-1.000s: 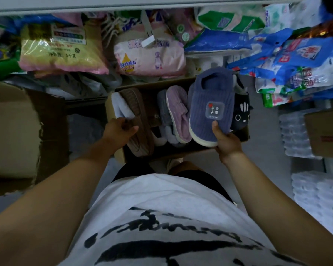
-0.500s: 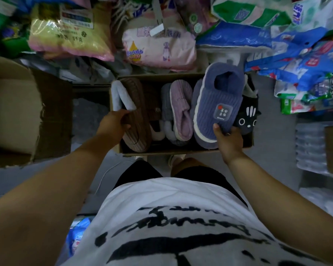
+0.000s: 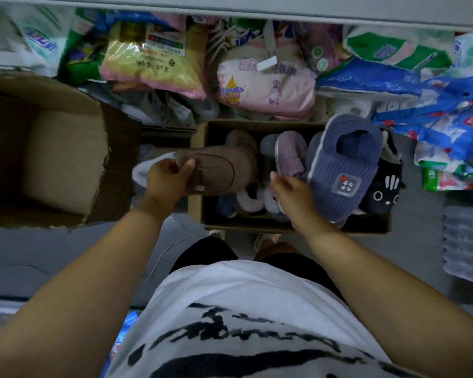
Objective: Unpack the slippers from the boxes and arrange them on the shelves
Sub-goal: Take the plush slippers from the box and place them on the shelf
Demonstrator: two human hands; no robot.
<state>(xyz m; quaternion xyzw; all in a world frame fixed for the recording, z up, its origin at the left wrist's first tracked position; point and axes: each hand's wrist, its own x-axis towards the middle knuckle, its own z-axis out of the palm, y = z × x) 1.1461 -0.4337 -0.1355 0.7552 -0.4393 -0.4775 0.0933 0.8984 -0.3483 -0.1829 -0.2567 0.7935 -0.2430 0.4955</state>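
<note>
Now, head view: left hand (image 3: 172,181) grips brown slipper (image 3: 224,173) at fleece-cuff end, fingers curled round it. Slipper half out, lying across 9 o'clock wall of cardboard box (image 3: 298,229). Long axis 9–3; toe probably at 3, cuff at 9. Right hand (image 3: 290,189) holds nothing, fingers loosely extended beside purple slipper (image 3: 288,156); contact unclear.

Risks: end-only grip lets toe droop, snag box wall, drag neighbours out. Blue slipper (image 3: 342,170), leaning unheld on black cat slipper (image 3: 382,186), may topple. Brown mate could get left behind.
</note>
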